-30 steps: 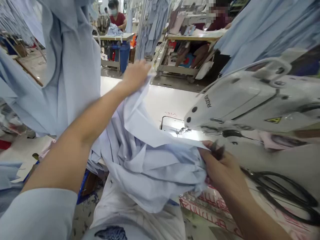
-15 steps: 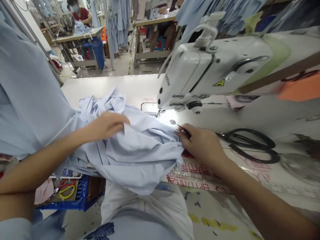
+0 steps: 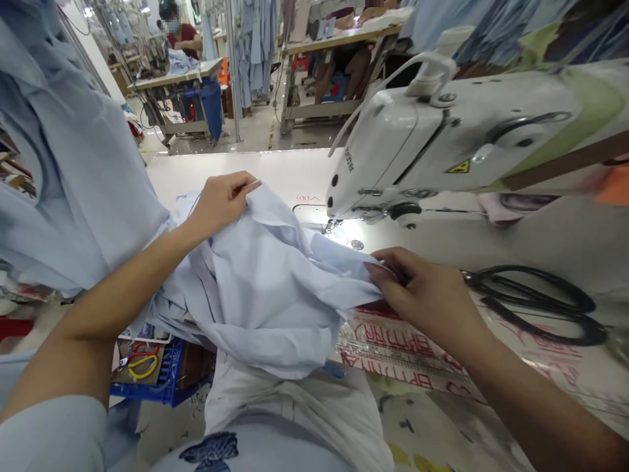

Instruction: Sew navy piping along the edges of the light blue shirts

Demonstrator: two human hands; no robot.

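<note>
Both hands, left (image 3: 221,200) and right (image 3: 422,295), pinch the crumpled pale-blue shirt (image 3: 265,295), bunched in soft folds.

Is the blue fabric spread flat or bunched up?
Bunched up: the fabric lies in creased folds, pinched by the left hand and the right hand.

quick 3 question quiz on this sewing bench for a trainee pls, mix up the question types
1. True or false: the black-handled steel scissors lie on the white table top, to the right of the right hand.
2. What does the left hand grip? A) the crumpled pale blue cotton fabric B) a red mug C) a yellow ruler
3. Fill in: the hand nearer the white sewing machine is the ___ one.
Key: 1 true; 2 A; 3 right.
</note>
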